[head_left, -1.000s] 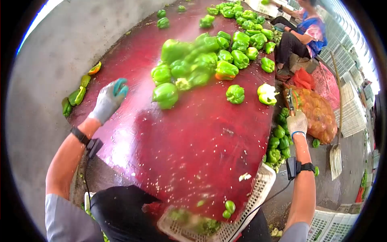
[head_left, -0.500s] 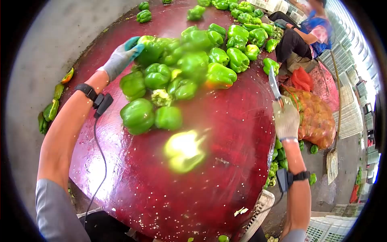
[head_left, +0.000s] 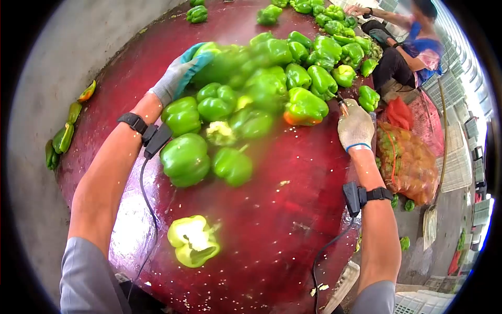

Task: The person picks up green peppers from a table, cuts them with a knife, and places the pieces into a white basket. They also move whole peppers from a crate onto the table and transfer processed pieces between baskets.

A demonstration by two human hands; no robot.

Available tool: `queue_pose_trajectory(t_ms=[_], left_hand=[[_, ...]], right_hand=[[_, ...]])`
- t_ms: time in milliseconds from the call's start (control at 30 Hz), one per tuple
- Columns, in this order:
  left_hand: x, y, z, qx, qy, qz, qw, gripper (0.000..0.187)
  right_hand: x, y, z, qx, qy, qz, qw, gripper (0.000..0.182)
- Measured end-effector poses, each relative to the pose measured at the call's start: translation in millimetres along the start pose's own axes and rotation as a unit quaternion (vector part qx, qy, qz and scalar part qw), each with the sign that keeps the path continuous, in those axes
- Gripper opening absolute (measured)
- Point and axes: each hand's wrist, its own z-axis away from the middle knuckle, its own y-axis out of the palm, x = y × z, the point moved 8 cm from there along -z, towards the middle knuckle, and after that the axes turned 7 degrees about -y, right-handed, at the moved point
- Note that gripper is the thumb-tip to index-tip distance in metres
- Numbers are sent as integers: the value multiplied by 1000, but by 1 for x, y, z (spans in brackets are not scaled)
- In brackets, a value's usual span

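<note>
My left hand [head_left: 183,70], in a grey and teal glove, has its fingers curled round a green pepper [head_left: 208,49] at the upper left of the pile. In a pale glove, my right hand [head_left: 355,124] grips a knife [head_left: 342,103] at the pile's right edge; its blade is mostly hidden near a pepper [head_left: 322,82]. A green pepper with an orange-red patch [head_left: 305,107] lies just left of that hand. Nearer me on the red table [head_left: 272,225] rests a cut-open pale pepper [head_left: 193,240]. Part of the pile is blurred.
A co-worker [head_left: 413,52] sits at the upper right. Beyond the table's right edge stand a full orange mesh sack [head_left: 408,162] and white crates [head_left: 455,162]. Several pepper pieces [head_left: 65,137] lie along the left edge. Cables hang from both my wrists.
My right hand has moved left and inward with the knife, over the table edge. My left hand reaches further over its pepper. The cut pepper appears lower and further left.
</note>
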Motion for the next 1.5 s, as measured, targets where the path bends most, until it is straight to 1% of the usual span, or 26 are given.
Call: queue_pose_trajectory(t_ms=[67, 167, 333, 433, 467, 533, 567, 600, 667, 700, 733, 867, 933, 1000, 1067, 1100, 1133, 1200, 1233, 1267, 1300, 1333, 1400, 1433, 1467, 1500], left_hand=[[0, 1, 2, 0, 8, -30, 1000, 53], [-5, 24, 22, 49, 18, -16, 999, 61], [-3, 42, 54, 29, 0, -91, 995, 81], [-10, 59, 86, 25, 11, -131, 991, 86], [-13, 67, 96, 31, 0, -166, 986, 87], [-15, 93, 117, 51, 4, -181, 982, 79], [-14, 105, 129, 46, -13, -182, 982, 80], [-15, 114, 141, 50, -19, -234, 971, 81], [-22, 136, 166, 55, -3, -263, 963, 81], [-19, 139, 178, 44, -32, -256, 965, 88], [-15, 142, 186, 29, -13, -250, 968, 90], [-19, 146, 213, 7, -21, -341, 940, 87], [-20, 147, 225, 6, -4, -368, 930, 87], [-20, 151, 236, 26, -33, -324, 945, 87], [-19, 149, 241, 59, -39, -357, 931, 86], [-15, 150, 245, 54, -84, -269, 958, 84], [-16, 146, 242, 70, -106, -324, 937, 84], [-15, 142, 238, 92, -167, -291, 938, 81], [-13, 139, 237, 103, -164, -265, 944, 79], [-12, 137, 243, 113, -159, -240, 951, 77], [-21, 132, 253, 72, -182, -300, 934, 72], [-24, 128, 264, 71, -184, -303, 932, 72], [-38, 106, 289, -36, -116, -208, 971, 67], [-50, 101, 304, -107, -97, -223, 964, 60], [-71, 106, 326, -136, -105, -254, 952, 53], [-89, 112, 346, -144, -93, -284, 944, 52]], right_hand=[[5, -1, 6, 0, -7, -7, 1000, 19], [19, -8, 19, -27, -66, -22, 997, 24], [22, -13, 45, -42, -115, -30, 992, 24], [35, -28, 78, -94, -184, -34, 978, 21], [44, -39, 86, -95, -183, -35, 978, 21], [61, -43, 102, -8, -170, -19, 985, 21], [67, -45, 111, 1, -184, 20, 983, 24], [71, -54, 118, 1, -183, 19, 983, 24], [79, -70, 135, 7, -201, 14, 979, 24], [77, -70, 144, 6, -204, 19, 979, 24], [78, -74, 153, 8, -203, 17, 979, 24], [79, -89, 186, 33, -173, 25, 984, 23], [82, -102, 204, 28, -148, -15, 988, 42], [80, -101, 220, 50, -140, -17, 989, 46], [80, -107, 228, 2, -141, -12, 990, 30], [70, -99, 237, -19, -142, -47, 989, 37], [61, -94, 240, -33, -96, -82, 991, 37], [52, -97, 237, -55, -32, -125, 990, 28], [45, -101, 229, 18, 77, -177, 981, 30], [30, -95, 228, 19, 89, -179, 980, 35], [18, -94, 226, 12, 102, -220, 970, 38], [-2, -78, 227, 42, 123, -268, 955, 33], [-13, -74, 241, 73, 275, -478, 831, 27], [-13, -78, 247, 58, 296, -541, 785, 25], [-12, -81, 256, 43, 315, -599, 735, 24], [-14, -84, 262, 39, 330, -622, 709, 23]])
